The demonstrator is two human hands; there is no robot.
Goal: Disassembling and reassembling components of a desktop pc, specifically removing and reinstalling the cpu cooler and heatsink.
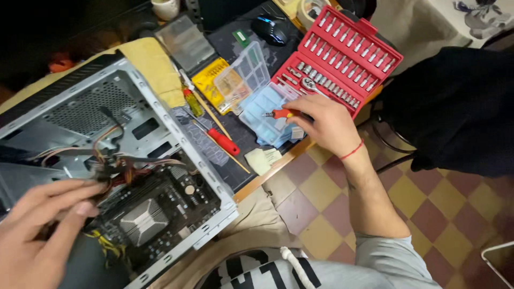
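Screwdriver sits in right hand (over blue tray); left hand well apart.

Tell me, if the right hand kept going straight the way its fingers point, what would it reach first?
The right hand points left, holding a small red-handled screwdriver over the pale blue compartment box. Straight on, it would probably meet the clear hinged lid of that box first, though depth is hard to judge from above.
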